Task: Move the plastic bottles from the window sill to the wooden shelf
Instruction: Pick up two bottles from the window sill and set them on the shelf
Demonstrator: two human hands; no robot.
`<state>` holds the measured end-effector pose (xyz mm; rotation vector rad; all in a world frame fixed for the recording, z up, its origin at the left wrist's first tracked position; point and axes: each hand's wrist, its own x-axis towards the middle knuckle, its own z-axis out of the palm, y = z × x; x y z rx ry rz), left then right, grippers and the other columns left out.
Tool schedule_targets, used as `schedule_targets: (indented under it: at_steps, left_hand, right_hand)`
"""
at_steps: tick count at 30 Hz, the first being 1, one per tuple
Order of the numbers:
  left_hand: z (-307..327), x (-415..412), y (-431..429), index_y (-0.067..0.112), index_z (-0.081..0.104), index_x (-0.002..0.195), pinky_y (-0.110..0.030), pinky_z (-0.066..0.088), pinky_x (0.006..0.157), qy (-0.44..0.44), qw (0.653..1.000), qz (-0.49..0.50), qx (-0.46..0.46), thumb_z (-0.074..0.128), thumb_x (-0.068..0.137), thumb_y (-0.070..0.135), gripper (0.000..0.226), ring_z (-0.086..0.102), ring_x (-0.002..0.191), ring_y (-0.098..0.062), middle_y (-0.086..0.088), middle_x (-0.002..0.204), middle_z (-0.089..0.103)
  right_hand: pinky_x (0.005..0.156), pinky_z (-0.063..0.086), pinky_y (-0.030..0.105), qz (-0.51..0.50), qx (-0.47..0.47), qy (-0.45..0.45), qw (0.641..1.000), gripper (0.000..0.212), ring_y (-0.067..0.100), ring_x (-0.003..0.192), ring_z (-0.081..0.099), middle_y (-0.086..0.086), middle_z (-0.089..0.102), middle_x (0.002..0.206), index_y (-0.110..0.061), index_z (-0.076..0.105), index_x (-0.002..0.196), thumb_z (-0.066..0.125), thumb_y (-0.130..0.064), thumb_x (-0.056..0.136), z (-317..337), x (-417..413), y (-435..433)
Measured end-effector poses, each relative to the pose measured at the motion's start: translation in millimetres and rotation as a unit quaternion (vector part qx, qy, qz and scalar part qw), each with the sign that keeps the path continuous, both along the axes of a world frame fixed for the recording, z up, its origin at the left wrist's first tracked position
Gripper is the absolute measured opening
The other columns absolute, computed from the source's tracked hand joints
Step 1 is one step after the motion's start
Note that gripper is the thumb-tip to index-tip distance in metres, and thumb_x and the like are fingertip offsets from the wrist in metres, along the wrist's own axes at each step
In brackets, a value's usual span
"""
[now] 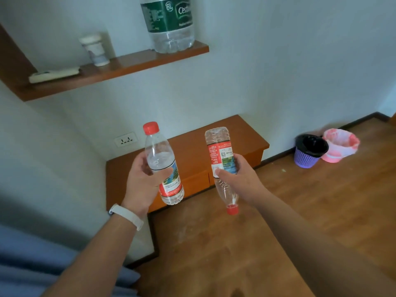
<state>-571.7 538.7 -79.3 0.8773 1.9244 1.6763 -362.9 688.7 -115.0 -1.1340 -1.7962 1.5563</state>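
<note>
left hand [142, 179] wrapped around upright bottle [162, 163] | right hand [237, 176] wrapped around inverted bottle [222, 166] below wooden shelf [128, 65] | risk: inverted one likely topples if shelved cap-down

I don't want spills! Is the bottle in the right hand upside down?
Yes. The bottle in the right hand is upside down: its red cap points down.

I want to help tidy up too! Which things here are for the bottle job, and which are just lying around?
For the job:
- bottle in the left hand, cap up
- bottle in the right hand, cap down
- wooden shelf

Just lying about:
- big 6L water jug
- paper cup
- remote control
- purple bin
- pink bin
- low cabinet
- wall socket
</note>
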Motion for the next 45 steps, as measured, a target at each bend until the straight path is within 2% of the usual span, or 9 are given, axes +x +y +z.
schedule_targets:
  at_steps: [5,11,15,21,27,30,34,39,45]
  left_hand:
    - [-6.6,-25.8,15.1,0.04,0.056,0.115,-0.014,0.055,0.064,0.014,1.0,0.018,-0.002,0.081,0.077,0.012,0.054,0.064,0.097,0.005,0.023,0.106,0.066]
    - [-21.4,-76.5,42.3,0.04,0.056,0.113,-0.016,0.055,0.061,-0.01,0.998,0.066,-0.008,0.081,0.079,0.019,0.048,0.067,0.097,-0.009,0.024,0.101,0.066]
    - [-33.2,-119.6,69.0,0.044,0.055,0.114,-0.027,0.06,0.072,-0.015,0.998,0.063,-0.011,0.081,0.079,0.023,0.049,0.066,0.103,-0.018,0.018,0.11,0.065]
    - [-47.3,-191.3,113.1,0.053,0.051,0.106,-0.013,0.053,0.063,-0.011,0.999,0.045,-0.023,0.082,0.077,0.023,0.052,0.062,0.104,-0.008,0.022,0.108,0.062]
    - [-73.2,-250.1,133.2,0.045,0.046,0.114,-0.02,0.052,0.073,0.034,0.996,0.014,-0.077,0.085,0.07,0.026,0.061,0.059,0.099,-0.001,0.022,0.109,0.059]
    - [-86.2,-266.7,137.7,0.038,0.047,0.118,-0.03,0.054,0.081,0.021,0.996,0.012,-0.087,0.085,0.069,0.025,0.063,0.059,0.103,-0.005,0.019,0.113,0.059]
    - [-102.2,-288.4,143.4,0.034,0.048,0.122,-0.04,0.055,0.089,-0.005,0.994,0.021,-0.105,0.085,0.069,0.025,0.065,0.06,0.11,-0.013,0.015,0.116,0.06]
    - [-125.4,-309.3,153.3,0.028,0.045,0.122,-0.028,0.055,0.08,0.022,0.991,0.036,-0.125,0.087,0.067,0.02,0.07,0.06,0.102,-0.007,0.012,0.114,0.059]
    - [-153.5,-327.1,169.6,0.027,0.044,0.118,-0.031,0.055,0.08,0.03,0.985,0.031,-0.168,0.087,0.067,0.017,0.067,0.062,0.099,-0.013,0.009,0.109,0.058]
  right_hand:
    - [0.047,0.044,0.008,0.011,-0.004,-0.01,1.0,0.05,-0.02,0.082,0.059,-0.032,0.061,0.094,-0.047,0.043,0.117,0.075,-0.049,0.078,-10.2,-24.2,22.7]
    - [0.067,0.053,0.019,0.04,-0.011,-0.023,0.999,0.053,0.001,0.09,0.067,-0.025,0.061,0.106,-0.042,0.045,0.123,0.075,-0.047,0.08,-20.7,-59.5,50.1]
    - [0.079,0.055,0.029,0.044,-0.013,-0.043,0.998,0.053,0.007,0.096,0.064,-0.02,0.06,0.112,-0.037,0.043,0.126,0.073,-0.042,0.084,-22.1,-98.0,79.5]
    - [0.079,0.055,0.029,0.067,0.004,-0.088,0.994,0.056,0.008,0.096,0.065,-0.018,0.061,0.111,-0.034,0.043,0.129,0.073,-0.043,0.083,-25.2,-184.4,117.1]
    - [0.078,0.056,0.028,0.11,0.015,-0.129,0.985,0.059,0.007,0.094,0.066,-0.016,0.062,0.111,-0.031,0.043,0.133,0.073,-0.042,0.083,-43.1,-262.9,133.6]
    - [0.084,0.057,0.034,0.12,0.0,-0.144,0.982,0.062,0.009,0.097,0.065,-0.013,0.063,0.114,-0.027,0.042,0.136,0.073,-0.038,0.084,-52.5,-287.7,137.2]
    - [0.081,0.057,0.031,0.138,-0.003,-0.167,0.976,0.06,0.008,0.094,0.066,-0.013,0.063,0.112,-0.029,0.042,0.135,0.073,-0.039,0.084,-65.0,-314.4,145.0]
    - [0.076,0.056,0.028,0.145,-0.012,-0.184,0.972,0.056,0.006,0.09,0.066,-0.014,0.063,0.106,-0.033,0.043,0.129,0.073,-0.041,0.083,-95.4,-339.8,162.2]
    - [0.064,0.049,0.017,0.188,-0.027,-0.223,0.956,0.05,0.002,0.087,0.065,-0.015,0.064,0.104,-0.036,0.045,0.122,0.075,-0.041,0.082,-142.0,-360.6,178.9]
